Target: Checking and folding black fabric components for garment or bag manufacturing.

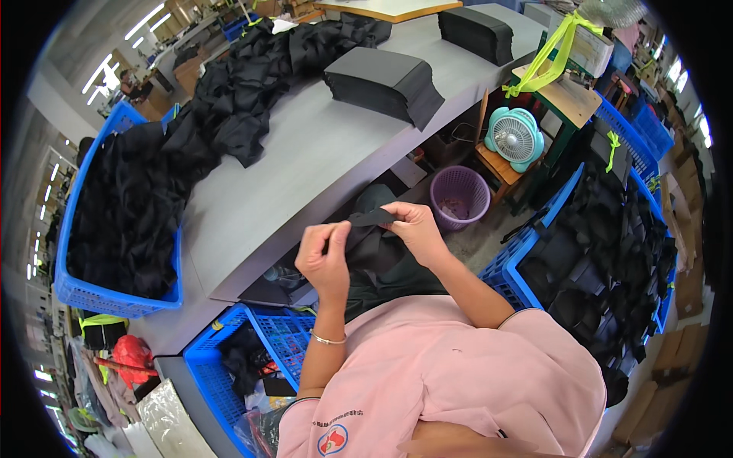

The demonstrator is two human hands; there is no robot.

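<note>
A small piece of black fabric [372,217] is stretched between my two hands, in front of my body and near the table's edge. My left hand [324,258] pinches its left end between thumb and fingertips. At the other end, my right hand [418,231] grips it with the fingers closed. Below it, over my lap, is more dark material; whether it joins the held piece I cannot tell. Two neat stacks of black cut pieces, a nearer one [379,75] and a farther one [477,33], stand on the grey table [294,164].
Loose black fabric [244,91] heaps along the table's far left, spilling from a blue crate [122,299]. Other blue crates stand at lower left [205,370] and right [510,276], the right one full of black pieces. Beyond my right hand are a purple basket [460,197] and a turquoise fan [515,139].
</note>
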